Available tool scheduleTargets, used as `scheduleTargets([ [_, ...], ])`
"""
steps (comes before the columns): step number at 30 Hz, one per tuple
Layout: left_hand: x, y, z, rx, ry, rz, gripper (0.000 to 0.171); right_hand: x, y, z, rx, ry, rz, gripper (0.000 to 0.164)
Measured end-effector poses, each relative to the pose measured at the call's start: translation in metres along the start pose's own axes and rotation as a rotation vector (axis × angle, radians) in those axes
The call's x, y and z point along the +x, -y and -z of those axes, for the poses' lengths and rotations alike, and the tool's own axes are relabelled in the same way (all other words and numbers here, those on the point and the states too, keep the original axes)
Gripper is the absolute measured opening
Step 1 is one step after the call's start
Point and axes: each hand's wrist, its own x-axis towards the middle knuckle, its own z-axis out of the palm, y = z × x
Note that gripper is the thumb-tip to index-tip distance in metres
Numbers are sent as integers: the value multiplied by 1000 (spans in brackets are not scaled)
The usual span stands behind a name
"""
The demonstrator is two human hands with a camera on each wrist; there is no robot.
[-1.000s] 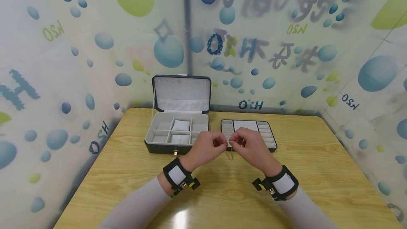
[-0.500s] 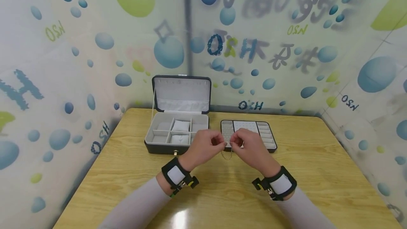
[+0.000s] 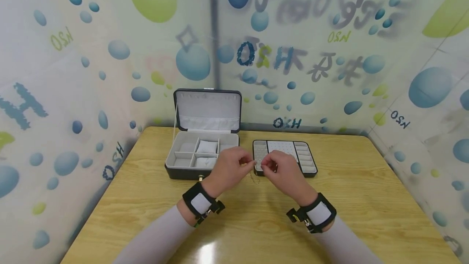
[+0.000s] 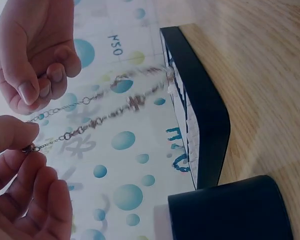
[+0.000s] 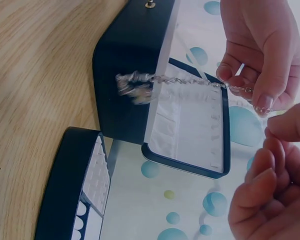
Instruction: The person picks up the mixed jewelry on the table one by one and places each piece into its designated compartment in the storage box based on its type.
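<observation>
A thin chain bracelet (image 4: 136, 103) with small ornaments dangles in a blurred loop below both hands. My left hand (image 3: 229, 169) pinches one end, its small clasp, between thumb and fingertips. Facing it closely, my right hand (image 3: 286, 173) has thumb and index finger drawn together at the other end of the bracelet (image 5: 162, 79); the tips partly hide that end. A narrow gap separates the two hands. Behind the left hand stands an open dark jewelry box (image 3: 183, 173). A shallow jewelry tray (image 3: 312, 173) lies behind the right hand.
Two pale cushions (image 3: 207, 147) sit in compartments of the jewelry box, whose lid (image 3: 209, 109) leans back near the wall. Light dividers split the tray into small slots. Wooden tabletop (image 3: 366, 199) extends around the box, the tray and both forearms.
Both hands have shifted slightly left, and the gap between their fingertips is a little wider. The bracelet's hanging loop has swung and changed shape. Box and tray stay put.
</observation>
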Motion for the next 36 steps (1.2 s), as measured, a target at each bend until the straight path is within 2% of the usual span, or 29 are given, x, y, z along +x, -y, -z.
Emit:
scheduleTargets([
  [4, 2, 3, 4, -30, -22, 20, 13, 0, 1, 1, 37, -29, -22, 11],
  [11, 9, 11, 13, -75, -85, 26, 12, 1, 1, -2, 75, -31, -41, 10],
  [17, 17, 21, 20, -105, -126, 84, 7, 8, -3, -12, 56, -52, -57, 11],
  [22, 21, 30, 30, -112, -166, 169, 5, 32, -6, -30, 54, -72, -117, 7],
  [27, 24, 42, 37, -113, -165, 248, 5, 61, -9, -52, 69, -98, -191, 4],
  [32, 31, 55, 42, -87, -179, 260, 6, 85, -12, -72, 71, -110, -233, 16],
  [36, 40, 63, 49, -65, -190, 258, 7, 101, -18, -89, 80, -107, -266, 32],
])
